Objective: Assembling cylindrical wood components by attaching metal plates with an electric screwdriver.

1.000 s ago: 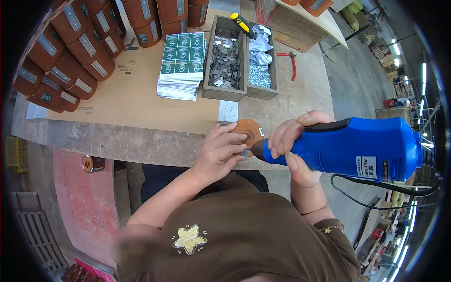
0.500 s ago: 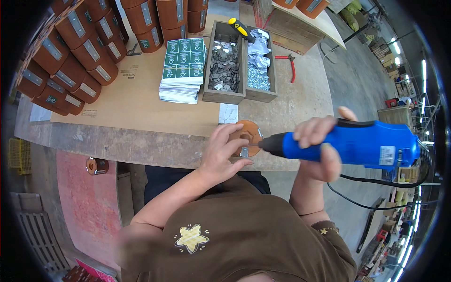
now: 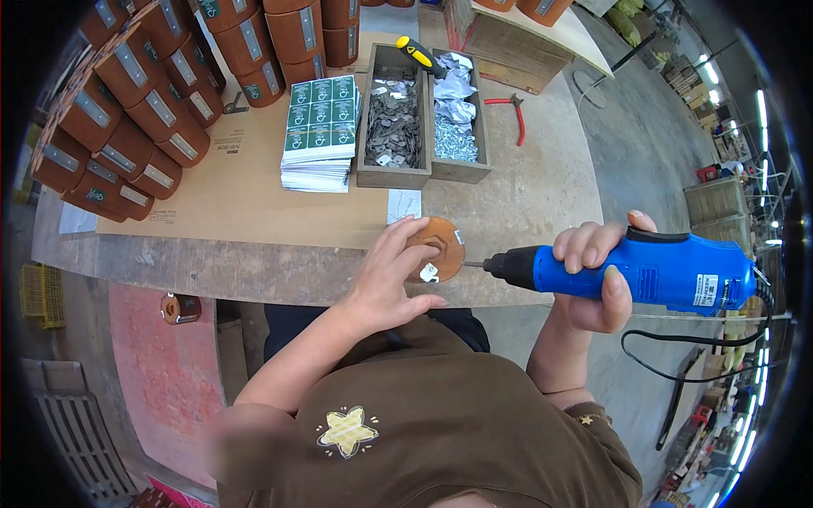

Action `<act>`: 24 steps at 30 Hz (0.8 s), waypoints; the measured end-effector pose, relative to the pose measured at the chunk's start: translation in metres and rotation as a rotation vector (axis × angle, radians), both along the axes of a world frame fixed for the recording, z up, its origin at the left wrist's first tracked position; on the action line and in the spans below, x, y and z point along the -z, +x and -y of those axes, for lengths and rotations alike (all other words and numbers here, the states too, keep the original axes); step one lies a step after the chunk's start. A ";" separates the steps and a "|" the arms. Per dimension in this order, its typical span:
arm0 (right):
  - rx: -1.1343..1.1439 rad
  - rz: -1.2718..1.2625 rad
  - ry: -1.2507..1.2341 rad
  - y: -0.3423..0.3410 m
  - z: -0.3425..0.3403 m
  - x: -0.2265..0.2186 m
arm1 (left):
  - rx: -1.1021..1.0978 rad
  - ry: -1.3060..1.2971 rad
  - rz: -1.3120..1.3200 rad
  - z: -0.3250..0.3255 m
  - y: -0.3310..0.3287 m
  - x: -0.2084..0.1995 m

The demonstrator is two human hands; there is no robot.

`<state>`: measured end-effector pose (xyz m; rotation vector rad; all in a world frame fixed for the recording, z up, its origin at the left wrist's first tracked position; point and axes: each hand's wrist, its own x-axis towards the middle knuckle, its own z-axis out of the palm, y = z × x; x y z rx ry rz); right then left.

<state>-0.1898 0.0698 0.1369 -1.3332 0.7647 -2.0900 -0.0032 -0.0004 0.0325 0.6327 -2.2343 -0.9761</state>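
At the bench's near edge, my left hand (image 3: 378,275) lies over a brown cylinder (image 3: 446,233) seen end-on. Its fingers press round the hole in the cylinder's top, while the thumb sticks out to the side. A shiny metal tab (image 3: 429,273) shows at the near rim, and a smaller metal piece (image 3: 458,238) at the right rim. My right hand (image 3: 593,311) is wrapped round a blue corded electric screwdriver (image 3: 665,273) with a black nose. Its thin bit (image 3: 474,264) points left and ends just right of the cylinder, apart from it.
Stacks of brown cylinders (image 3: 157,110) with metal strips fill the back left. Beyond my left hand are a pile of green-and-white cards (image 3: 318,144), wooden trays (image 3: 394,176) of metal pieces and screws, a yellow-black handled tool (image 3: 417,54) and red pliers (image 3: 518,118). Another cylinder (image 3: 180,309) sits lower left.
The electric screwdriver has drawn back to the right, its bit now off the cylinder. My left hand stays on the cylinder. The whole view has shifted slightly.
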 end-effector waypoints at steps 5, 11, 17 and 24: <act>-0.031 0.010 0.082 0.015 0.002 0.002 | -0.031 -0.031 -0.091 0.000 0.004 0.009; -0.028 -0.106 0.126 0.031 0.013 0.010 | -0.095 -0.038 -0.180 -0.004 0.004 0.020; -0.048 -0.156 0.139 0.033 0.017 0.012 | -0.155 -0.059 -0.292 -0.008 0.001 0.028; -0.130 -0.121 0.142 0.032 0.019 0.014 | -0.152 -0.047 -0.309 -0.008 0.001 0.031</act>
